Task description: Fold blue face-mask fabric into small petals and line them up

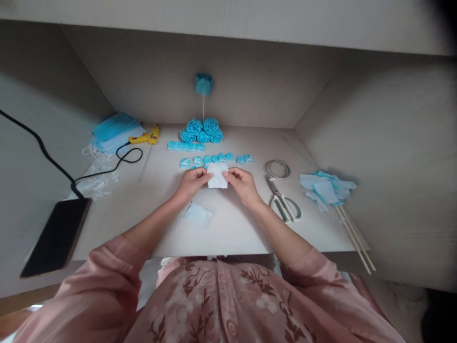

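Between my two hands is a small white fabric piece (217,176), held up above the table by its left and right edges. My left hand (195,179) pinches its left side, and my right hand (241,181) pinches its right side. Just beyond them lies a row of small blue petal pieces (223,157), partly hidden by the fabric and fingers. A pale blue fabric piece (198,214) rests flat on the table nearer to me, below my left hand.
Behind stand blue fabric roses (203,131) and a flower on a stick (203,85). Face masks (116,131) and a yellow glue gun (144,136) lie left, near a black phone (56,236). Scissors (283,202), coiled wire (277,169) and sticks with blue fabric (328,188) lie right.
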Demonstrator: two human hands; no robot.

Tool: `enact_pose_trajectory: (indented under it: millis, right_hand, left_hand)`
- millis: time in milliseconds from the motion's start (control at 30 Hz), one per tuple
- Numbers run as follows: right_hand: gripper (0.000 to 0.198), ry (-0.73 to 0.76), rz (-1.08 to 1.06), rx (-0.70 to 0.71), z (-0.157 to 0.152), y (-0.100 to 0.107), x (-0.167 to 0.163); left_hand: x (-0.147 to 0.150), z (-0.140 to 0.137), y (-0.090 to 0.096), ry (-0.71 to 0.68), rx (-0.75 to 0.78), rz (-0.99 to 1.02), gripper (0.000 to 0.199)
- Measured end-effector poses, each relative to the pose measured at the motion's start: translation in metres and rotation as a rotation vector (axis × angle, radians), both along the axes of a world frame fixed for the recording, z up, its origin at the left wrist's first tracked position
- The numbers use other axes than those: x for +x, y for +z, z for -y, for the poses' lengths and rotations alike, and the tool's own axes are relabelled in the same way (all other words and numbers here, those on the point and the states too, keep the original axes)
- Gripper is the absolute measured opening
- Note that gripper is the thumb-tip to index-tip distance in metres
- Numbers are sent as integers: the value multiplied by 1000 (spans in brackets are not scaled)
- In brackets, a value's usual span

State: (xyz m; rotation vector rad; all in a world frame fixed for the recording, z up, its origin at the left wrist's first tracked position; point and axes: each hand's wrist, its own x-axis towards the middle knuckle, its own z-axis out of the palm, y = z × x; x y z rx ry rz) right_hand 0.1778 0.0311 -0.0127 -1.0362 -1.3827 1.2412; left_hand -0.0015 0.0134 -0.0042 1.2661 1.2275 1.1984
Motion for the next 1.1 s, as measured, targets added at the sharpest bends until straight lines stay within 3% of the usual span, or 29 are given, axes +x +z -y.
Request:
enact_pose_trajectory:
  millis: [100,567,733,900,1100]
  right_hand:
    - [29,-49,27,93,1,1,0]
    - [27,-66,13,128,-1,0,1]
    - [27,-24,-3,137,0,-1,-1]
    - [33,3,-68,93,0,5,1]
    - [18,-158,-92,119,-2,7,2]
  left_hand:
    - [0,-1,2,4,-3,11,34]
    - [2,0,2,-100,2,172,39]
    - [3,1,1,45,32,126,36]
    - [5,3,3,58,-18,148,36]
    - [4,4,4,-19,11,70,37]
